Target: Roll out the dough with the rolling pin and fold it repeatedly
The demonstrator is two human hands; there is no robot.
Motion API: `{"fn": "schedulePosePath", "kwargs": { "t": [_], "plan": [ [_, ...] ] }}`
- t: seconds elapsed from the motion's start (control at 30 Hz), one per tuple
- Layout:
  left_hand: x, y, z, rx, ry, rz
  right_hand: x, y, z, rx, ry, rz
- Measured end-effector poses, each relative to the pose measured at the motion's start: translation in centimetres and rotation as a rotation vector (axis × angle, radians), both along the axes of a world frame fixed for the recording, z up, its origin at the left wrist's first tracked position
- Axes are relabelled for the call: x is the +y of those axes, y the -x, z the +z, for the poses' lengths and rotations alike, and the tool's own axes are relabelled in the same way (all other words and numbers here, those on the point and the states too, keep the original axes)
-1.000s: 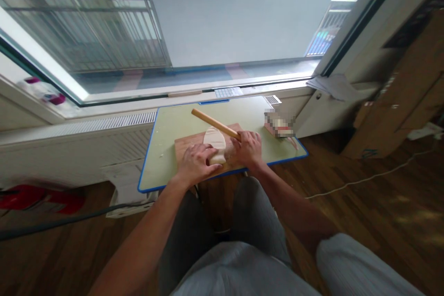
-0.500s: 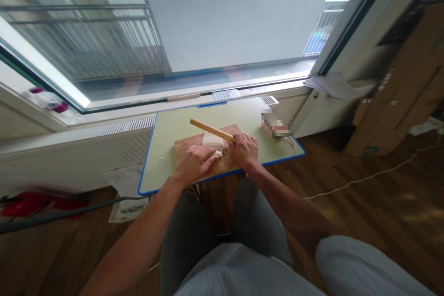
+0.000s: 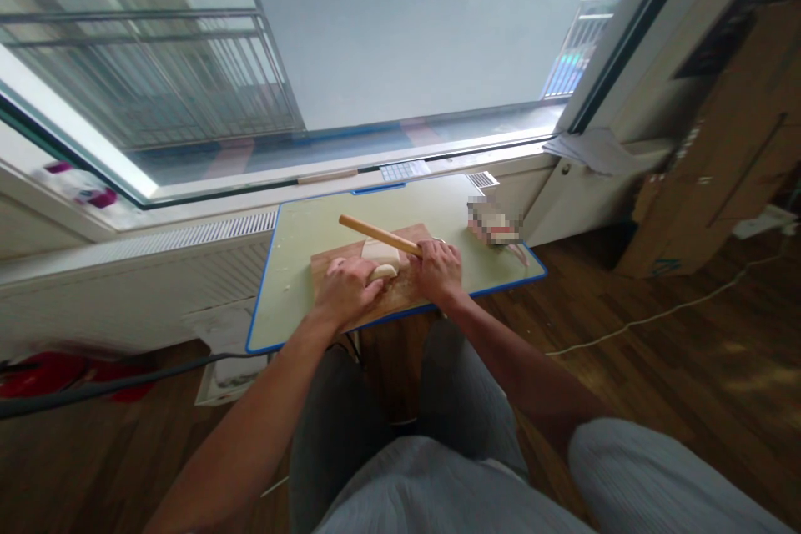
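While the person sits in front of a low table (image 3: 294,242) with a pale green top and a blue edge, both hands work on a wooden board (image 3: 406,290) that lies on it. The right hand (image 3: 440,269) is closed around the near end of a wooden rolling pin (image 3: 379,235), which points away to the left and lies across a pale piece of dough (image 3: 379,253). The left hand (image 3: 346,288) lies on the near part of the dough with the fingers bent over it, pressing it to the board; whether it really grasps the dough I cannot tell. The dough is on the middle of the board, between the two hands and under the pin. On the right far part of the table lies a small packet (image 3: 496,227), but it is blurred and no writing can be read on it. Behind the table runs a white radiator grille (image 3: 188,230) under a large window (image 3: 406,42). On the sill at the right lie some papers (image 3: 591,152), and brown cardboard boxes (image 3: 726,142) stand near the right wall. No brand or label is readable anywhere.
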State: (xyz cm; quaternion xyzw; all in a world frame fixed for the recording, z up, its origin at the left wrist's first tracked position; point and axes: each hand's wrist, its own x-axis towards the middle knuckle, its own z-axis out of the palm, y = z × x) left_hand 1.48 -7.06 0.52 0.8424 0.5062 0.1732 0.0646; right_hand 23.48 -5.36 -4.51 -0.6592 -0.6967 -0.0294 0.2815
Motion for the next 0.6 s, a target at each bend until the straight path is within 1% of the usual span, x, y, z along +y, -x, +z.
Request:
{"fn": "schedulePosePath", "kwargs": {
  "t": [0.13,0.2,0.37,0.47,0.6],
  "plan": [
    [1.3,0.1,0.4,-0.118,0.140,0.129,0.0,0.0,-0.1,0.016,-0.005,0.001],
    [1.8,0.2,0.4,-0.187,0.179,0.162,0.0,0.0,-0.1,0.023,-0.007,-0.003],
    [2.9,0.5,0.8,-0.344,0.182,0.190,-0.2,0.2,0.3,0.043,0.005,-0.011],
    [3.6,0.6,1.2,-0.366,0.188,0.203,-0.2,0.3,0.4,0.053,0.013,-0.014],
    [4.5,0.6,1.8,-0.386,0.154,0.233,-0.2,0.3,0.5,0.058,0.016,-0.016]
  ]
}}
